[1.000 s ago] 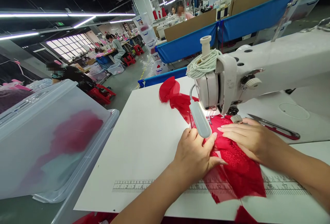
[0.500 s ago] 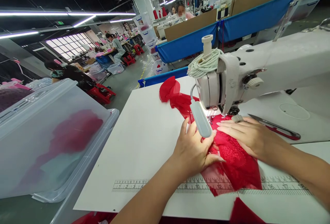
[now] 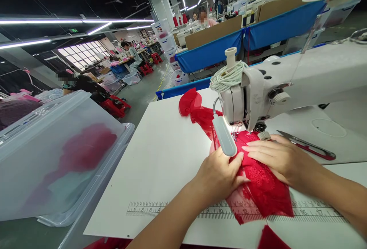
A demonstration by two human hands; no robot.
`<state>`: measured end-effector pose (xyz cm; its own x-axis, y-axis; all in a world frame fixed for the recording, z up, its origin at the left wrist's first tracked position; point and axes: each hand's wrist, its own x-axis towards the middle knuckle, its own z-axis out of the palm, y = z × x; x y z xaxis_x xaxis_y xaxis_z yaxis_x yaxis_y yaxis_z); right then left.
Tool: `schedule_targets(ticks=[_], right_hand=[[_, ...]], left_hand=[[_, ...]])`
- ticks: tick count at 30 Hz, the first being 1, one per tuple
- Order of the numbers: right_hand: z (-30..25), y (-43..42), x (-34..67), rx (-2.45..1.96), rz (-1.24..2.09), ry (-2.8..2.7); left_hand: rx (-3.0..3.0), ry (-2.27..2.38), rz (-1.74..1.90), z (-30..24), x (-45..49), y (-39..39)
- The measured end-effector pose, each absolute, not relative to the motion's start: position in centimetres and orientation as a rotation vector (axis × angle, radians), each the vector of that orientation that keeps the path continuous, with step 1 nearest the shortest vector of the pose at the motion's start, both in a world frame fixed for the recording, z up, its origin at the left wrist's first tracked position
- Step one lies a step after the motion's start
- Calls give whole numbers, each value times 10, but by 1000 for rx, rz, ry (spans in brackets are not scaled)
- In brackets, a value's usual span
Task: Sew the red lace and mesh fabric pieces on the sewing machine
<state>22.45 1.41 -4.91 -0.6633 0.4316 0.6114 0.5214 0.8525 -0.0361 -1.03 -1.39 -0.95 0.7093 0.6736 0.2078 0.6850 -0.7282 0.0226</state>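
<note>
Red lace fabric (image 3: 262,178) with sheer mesh lies under the needle area of a white sewing machine (image 3: 237,102). My left hand (image 3: 219,174) is on the fabric's left side, its fingers curled in and closed on the cloth, thumb pointing toward the needle. Partly behind a small grey lamp (image 3: 225,135), its fingertips are hidden. Flat on the lace to the right of the needle rests my right hand (image 3: 282,157), fingers stretched out. A bunched end of the fabric trails away behind the lamp to the far left.
Thread snips (image 3: 311,146) with a red handle lie right of my right hand. A printed ruler (image 3: 149,209) runs along the front of the white table (image 3: 160,146). At left stands a translucent plastic bin (image 3: 51,126). Co-workers sit at stations beyond.
My left hand's fingers, spread out before, have drawn in and curled on the fabric. My right hand stays nearly in place. The whole view has shifted slightly downward in the picture.
</note>
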Motion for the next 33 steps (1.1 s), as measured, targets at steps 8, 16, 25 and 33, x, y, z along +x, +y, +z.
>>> schedule_targets(ticks=[8,16,25,33], right_hand=[[-47,14,226,-696,-208,-2388],[-45,14,227,-721,-231,-2407],[-41,13,228,-782,-242,-2463],[-43,20,225,-761,-264,-2415]], left_hand=[[-2732,-1078,-393,-19,-13,-19],[-2677,-1059,-426,-21,-14,-21],[-2625,-1053,-469,-24,-13,-18],[-2624,-1064,-437,-24,-14,-13]])
